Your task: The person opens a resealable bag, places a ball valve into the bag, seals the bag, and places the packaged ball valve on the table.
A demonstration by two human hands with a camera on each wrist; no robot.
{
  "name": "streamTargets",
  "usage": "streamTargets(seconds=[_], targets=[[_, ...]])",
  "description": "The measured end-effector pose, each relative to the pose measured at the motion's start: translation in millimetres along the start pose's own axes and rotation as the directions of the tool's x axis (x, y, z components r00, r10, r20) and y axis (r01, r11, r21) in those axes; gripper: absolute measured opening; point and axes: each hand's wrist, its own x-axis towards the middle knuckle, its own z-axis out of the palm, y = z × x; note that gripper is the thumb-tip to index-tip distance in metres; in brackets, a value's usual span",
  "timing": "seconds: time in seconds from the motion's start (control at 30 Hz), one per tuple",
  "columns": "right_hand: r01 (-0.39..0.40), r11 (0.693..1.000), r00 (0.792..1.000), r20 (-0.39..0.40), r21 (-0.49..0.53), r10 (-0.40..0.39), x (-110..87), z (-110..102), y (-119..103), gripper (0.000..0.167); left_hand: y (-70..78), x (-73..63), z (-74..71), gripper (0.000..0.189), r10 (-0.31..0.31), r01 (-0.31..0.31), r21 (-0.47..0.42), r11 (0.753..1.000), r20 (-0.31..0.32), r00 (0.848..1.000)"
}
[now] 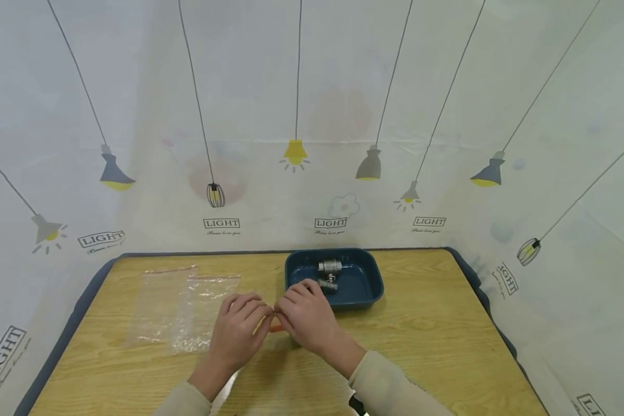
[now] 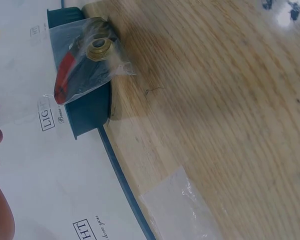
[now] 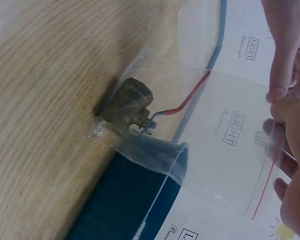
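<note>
A clear zip bag (image 3: 225, 165) with a red seal line hangs between the two hands above the table. My left hand (image 1: 241, 326) and right hand (image 1: 309, 318) pinch its upper edge, fingertips close together. Inside the bag is a brass ball valve (image 3: 127, 102) with a bent lever whose grip (image 3: 190, 97) is red. In the left wrist view the valve's threaded opening (image 2: 99, 49) shows through the plastic. The head view shows only a bit of the red lever (image 1: 276, 328) between the hands; the rest is hidden behind them.
Beyond the right hand stands a dark blue tray (image 1: 366, 289), with metal valves (image 1: 330, 266) in it. Two flat clear zip bags (image 1: 158, 300) lie overlapping on the wooden table (image 1: 421, 329) at the left. A lamp-printed sheet (image 1: 260, 196) hangs around the table's back and sides.
</note>
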Motion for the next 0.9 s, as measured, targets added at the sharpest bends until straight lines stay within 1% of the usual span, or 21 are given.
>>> streamTargets(seconds=[0.13, 0.27, 0.4, 0.7, 0.9], targets=[[0.025, 0.999, 0.999, -0.034, -0.035, -0.026, -2.8, 2, 3, 0.009, 2.2, 0.7, 0.3, 0.005, 0.000, 0.000, 0.003, 1.000, -0.001, 1.000], [0.053, 0.997, 0.997, -0.062, -0.051, -0.056, -4.9, 4, 5, 0.009, 3.9, 1.0, 1.4, 0.008, 0.013, -0.013, 0.001, 1.000, -0.028, 1.000], [0.066, 0.996, 0.996, -0.061, -0.052, -0.069, -6.4, 5, 7, 0.008, 4.6, 0.7, 2.2, 0.014, 0.021, -0.021, 0.001, 1.000, -0.054, 0.998], [0.024, 0.999, 0.999, -0.028, -0.030, -0.025, -11.3, 3, 16, 0.007, 4.6, -0.5, 1.5, 0.012, 0.007, -0.006, 0.006, 1.000, -0.058, 0.998], [0.011, 0.999, 0.998, -0.055, -0.031, -0.012, -18.5, 2, 26, 0.007, 4.2, -0.9, 1.1, 0.006, 0.010, -0.010, 0.005, 1.000, -0.064, 0.998]])
